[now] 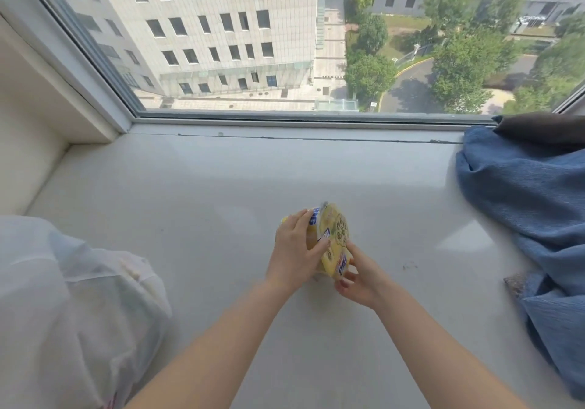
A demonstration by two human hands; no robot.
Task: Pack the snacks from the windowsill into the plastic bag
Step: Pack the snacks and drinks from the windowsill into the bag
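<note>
Item: yellow snack packet (332,237), with blue and white lettering, held on edge just above the white windowsill (196,187), at the sill's middle and toward its near side. Whether its lower edge touches the sill cannot be told.

Hands: both are clamped on the snack packet, one at each side. The left hand (296,249) grips the packet's left face, fingers curled over the upper part and thumb laid across the front. The right hand (359,277) pinches the packet's lower right corner, fingertips (343,283) curled in beneath it. The packet thus sits between the two hands, in contact with each. Both forearms are bare and reach in from the near edge.

Plastic bag (72,310): translucent white, bulging, standing on the sill well to the left of the snack packet and nearer the camera. Pale shapes show dimly through its wall; what they are cannot be told.

Blue cloth (525,206): crumpled and heaped on the sill well to the right of the snack packet, with a dark cloth (538,128) lying on its far top against the window frame.

Window (285,48): beyond the snack packet, running the sill's far edge; buildings, trees and a road show through the glass.
</note>
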